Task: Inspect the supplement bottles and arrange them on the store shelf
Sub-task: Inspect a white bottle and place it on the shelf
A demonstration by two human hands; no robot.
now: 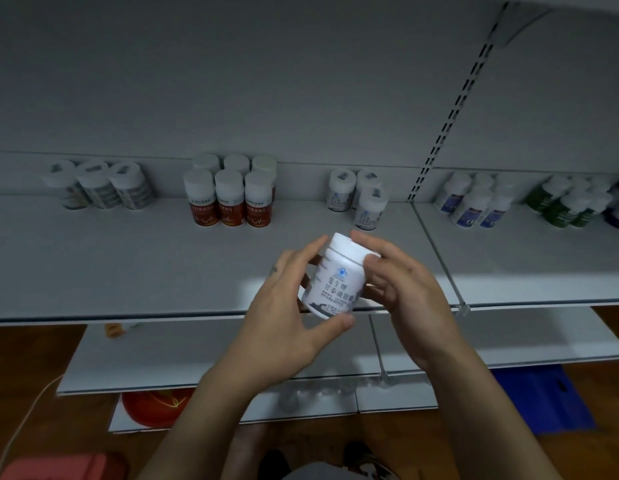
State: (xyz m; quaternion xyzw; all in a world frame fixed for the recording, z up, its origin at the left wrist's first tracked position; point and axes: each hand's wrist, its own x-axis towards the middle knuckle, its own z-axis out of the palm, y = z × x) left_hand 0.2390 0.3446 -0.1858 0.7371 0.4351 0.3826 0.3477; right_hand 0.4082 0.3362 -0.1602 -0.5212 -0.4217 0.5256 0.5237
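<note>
A white supplement bottle (337,277) with a blue-grey label and white cap is held tilted above the front edge of the grey store shelf (128,265). My left hand (283,317) grips its lower body from the left, thumb under the base. My right hand (401,289) holds its cap and upper side from the right. Three matching white bottles (360,195) stand on the shelf just behind. A block of several red-labelled bottles (230,195) stands at mid shelf. Three grey-labelled bottles (100,187) stand at the left.
On the right shelf section stand blue-labelled bottles (474,202) and green-labelled bottles (564,204). A slotted upright (446,126) divides the sections. Lower shelves (197,355) jut out below. On the floor lie a red round object (155,407), a blue bag (543,400) and a pink item (62,467).
</note>
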